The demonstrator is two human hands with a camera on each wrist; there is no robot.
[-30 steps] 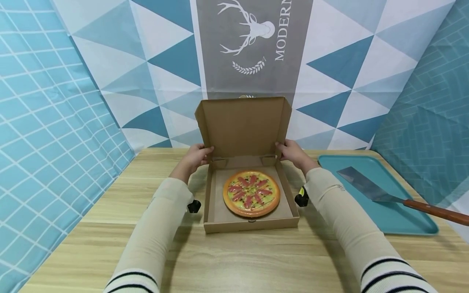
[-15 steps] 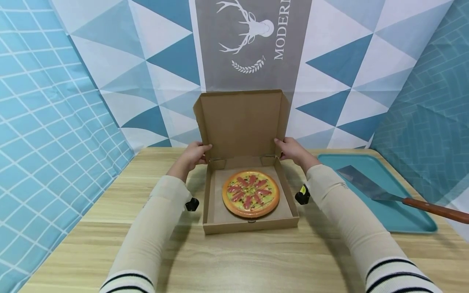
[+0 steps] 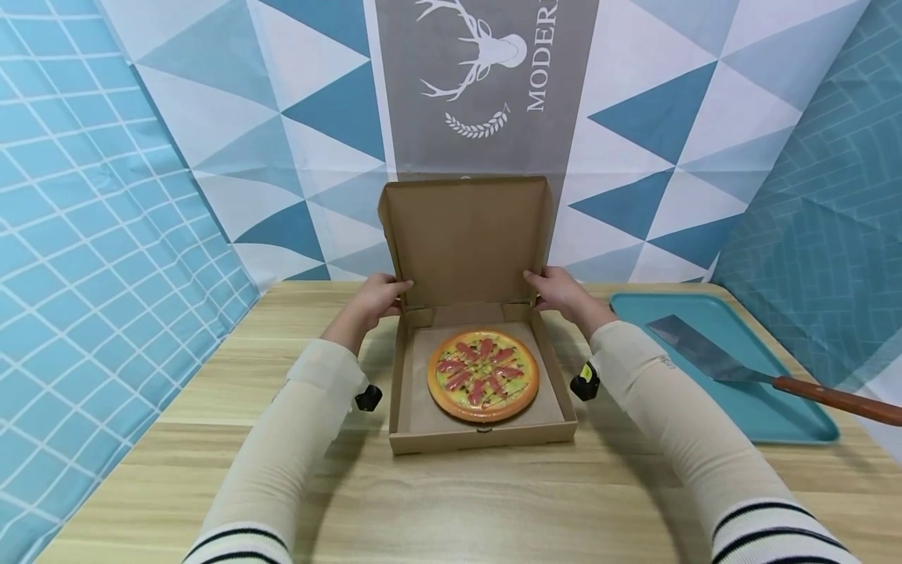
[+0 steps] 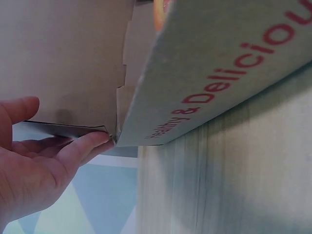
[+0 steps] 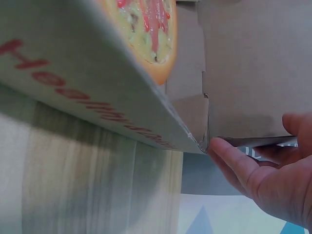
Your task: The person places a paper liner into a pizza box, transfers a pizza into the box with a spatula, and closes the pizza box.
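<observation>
A brown cardboard pizza box (image 3: 423, 445) sits on the table with its lid (image 3: 468, 235) raised at the back. Inside lies a whole round pizza (image 3: 482, 376) with reddish strips on a yellow top. My left hand (image 3: 377, 299) holds the lid's left side flap low by the hinge, and my right hand (image 3: 564, 294) grips the right flap at the same height. In the left wrist view the left hand (image 4: 44, 168) has its thumb on the inner side and its fingers beneath the flap. The right hand (image 5: 275, 170) mirrors this in the right wrist view.
To the right lies a teal tray (image 3: 761, 423), with a broad metal spatula (image 3: 705, 352) across it; its wooden handle (image 3: 838, 399) sticks out past the tray's rim. Behind the wooden table (image 3: 451, 509) hangs a patterned cloth (image 3: 338, 157), close behind the lid.
The lid's top edge rises between the first two frames, then dips slightly now. Both hands keep their hold on the side flaps. Pizza, tray and spatula stay in place.
</observation>
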